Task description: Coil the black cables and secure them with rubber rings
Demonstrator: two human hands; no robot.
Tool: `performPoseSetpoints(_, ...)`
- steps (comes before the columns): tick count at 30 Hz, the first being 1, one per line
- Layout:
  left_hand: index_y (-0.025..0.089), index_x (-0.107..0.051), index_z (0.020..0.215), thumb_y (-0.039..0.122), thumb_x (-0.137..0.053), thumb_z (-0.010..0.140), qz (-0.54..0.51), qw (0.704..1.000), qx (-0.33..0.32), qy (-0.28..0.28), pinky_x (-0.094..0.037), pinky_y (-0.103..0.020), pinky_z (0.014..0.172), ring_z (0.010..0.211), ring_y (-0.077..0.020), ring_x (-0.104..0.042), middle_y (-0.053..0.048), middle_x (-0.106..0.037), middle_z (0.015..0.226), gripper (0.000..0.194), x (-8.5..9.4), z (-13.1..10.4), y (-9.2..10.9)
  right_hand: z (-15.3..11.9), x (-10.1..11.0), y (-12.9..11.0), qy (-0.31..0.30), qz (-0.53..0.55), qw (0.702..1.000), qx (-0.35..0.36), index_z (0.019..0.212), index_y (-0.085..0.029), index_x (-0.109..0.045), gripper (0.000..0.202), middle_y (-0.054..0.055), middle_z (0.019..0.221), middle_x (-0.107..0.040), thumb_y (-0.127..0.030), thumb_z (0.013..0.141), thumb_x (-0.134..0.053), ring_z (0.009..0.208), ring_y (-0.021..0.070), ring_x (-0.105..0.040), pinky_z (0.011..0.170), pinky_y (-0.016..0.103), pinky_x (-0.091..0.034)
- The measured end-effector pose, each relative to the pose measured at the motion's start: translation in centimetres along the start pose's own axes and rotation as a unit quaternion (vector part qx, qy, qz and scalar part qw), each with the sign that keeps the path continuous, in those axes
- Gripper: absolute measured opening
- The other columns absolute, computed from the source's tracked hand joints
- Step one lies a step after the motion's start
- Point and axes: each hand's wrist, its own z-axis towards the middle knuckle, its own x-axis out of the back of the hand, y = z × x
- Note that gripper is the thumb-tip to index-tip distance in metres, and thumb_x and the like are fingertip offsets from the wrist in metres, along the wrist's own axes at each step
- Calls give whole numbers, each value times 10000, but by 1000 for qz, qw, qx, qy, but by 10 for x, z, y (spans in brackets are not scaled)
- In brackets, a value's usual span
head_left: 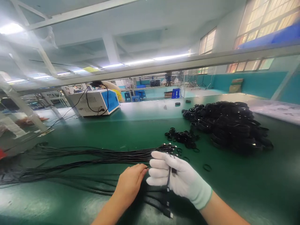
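Observation:
My left hand (pixel 130 182) is bare, its fingers closed at the end of a black cable that is mostly hidden behind them. Facing it, my right hand (pixel 178 175) wears a white glove with a pale green cuff. A thin black band (pixel 169 177) runs across that palm, with the thumb folded over it. Against the palm lies a small dark piece (pixel 173 172), perhaps a plug. Behind both hands stretches a bundle of black cables (pixel 112 154) with metal-tipped plugs at its right end. Several other cables pass below my hands, one ending in a plug (pixel 168 213).
Small black rings (pixel 182 137) lie in a loose pile beyond my right hand. Farther right rises a large heap of black bands or coils (pixel 227 125). A white-and-blue machine (pixel 98 102) stands at the back left of the green table (pixel 98 132). A metal rail (pixel 150 69) crosses above.

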Motion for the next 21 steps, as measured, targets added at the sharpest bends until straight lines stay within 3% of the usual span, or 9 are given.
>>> performPoseSetpoints(4,205,-624,840,197,-305,915,194,981,-7,26,-368,-297,657,698,-181,-566,-31,-651,797,328,-7,-22,-10,1,2,-12,55,-35,997,51,1071,-164,-590,232,29,883,-609,-271,879,-516,743,135,-572,921,467,-402)
performPoseSetpoints(6,217,-610,800,177,-338,900,228,973,-25,41,-353,-292,639,653,-172,-563,-18,-642,750,293,-13,-35,-7,2,6,-16,79,-44,994,62,1116,-157,-578,263,61,1011,-627,-266,895,-486,854,172,-601,960,491,-374)
performPoseSetpoints(9,223,-564,687,167,-416,853,220,961,-153,70,-318,-284,598,569,-147,-532,8,-604,642,229,-20,-53,6,2,11,-14,105,-64,990,72,1108,-141,-576,266,90,1082,-619,-266,884,-508,958,215,-600,973,508,-356)
performPoseSetpoints(11,218,-540,650,174,-438,846,196,948,-228,107,-289,-287,561,522,-134,-498,17,-576,589,226,-16,-57,17,1,14,-8,108,-96,988,51,1074,-131,-577,252,104,1033,-632,-256,857,-553,909,210,-617,920,478,-393)
performPoseSetpoints(14,212,-559,672,207,-488,853,146,953,-229,135,-280,-284,555,532,-131,-485,24,-585,611,194,12,-47,31,-3,16,4,55,-132,988,-54,1055,-97,-562,309,128,938,-638,-262,802,-628,833,208,-629,832,426,-423)
performPoseSetpoints(18,222,-616,732,269,-662,768,34,988,-151,26,-333,-234,623,664,-117,-527,53,-618,696,75,56,-14,41,-8,16,18,-42,-122,975,-183,999,-58,-550,460,116,833,-619,-367,701,-714,747,215,-634,789,424,-433)
performPoseSetpoints(21,202,-639,703,235,-705,713,-100,987,-116,-46,-366,-199,625,683,-107,-539,52,-615,703,75,58,6,39,-9,16,26,-44,-118,971,-204,989,-70,-548,500,127,835,-642,-399,661,-733,751,238,-656,746,407,-462)
